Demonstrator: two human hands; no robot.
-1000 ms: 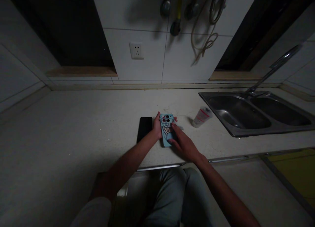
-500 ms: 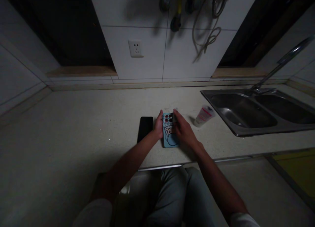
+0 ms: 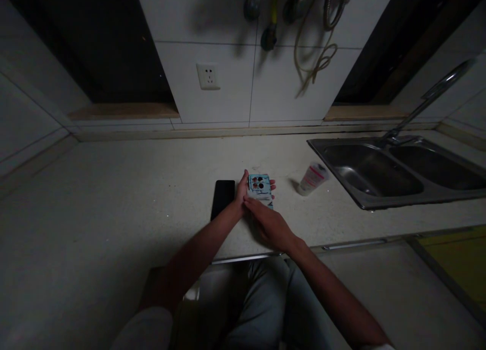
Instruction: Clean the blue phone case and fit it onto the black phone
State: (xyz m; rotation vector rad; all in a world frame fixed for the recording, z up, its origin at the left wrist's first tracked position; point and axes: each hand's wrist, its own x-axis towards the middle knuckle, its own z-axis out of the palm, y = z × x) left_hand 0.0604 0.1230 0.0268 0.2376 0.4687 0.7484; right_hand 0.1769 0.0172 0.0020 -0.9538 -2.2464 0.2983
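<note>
A light blue phone case [image 3: 265,178] with a cartoon print and several round camera holes lies in my left hand [image 3: 240,192]. The left thumb runs along its left edge, and fingertips show past its right edge. My right hand [image 3: 271,224] lies across the lower part of the case, fingers together and pointing left, covering most of the print. Along the right fingers shows a thin pale strip [image 3: 259,195]; what it is I cannot make out. A black phone [image 3: 223,198] rests on the counter just left of my left hand, its lower end behind my forearm.
Right of my hands, a whitish tube [image 3: 312,179] with pink print stands tilted on the pale counter [image 3: 159,188]. Beyond it is a steel double sink [image 3: 364,207] with a tall faucet [image 3: 429,99]. Pipes and a looped cord [image 3: 322,61] hang on the tiled wall.
My right hand has moved from the case's upper right side down and left across its lower part. My left fingers now show beyond the right edge. The phone and tube stay put.
</note>
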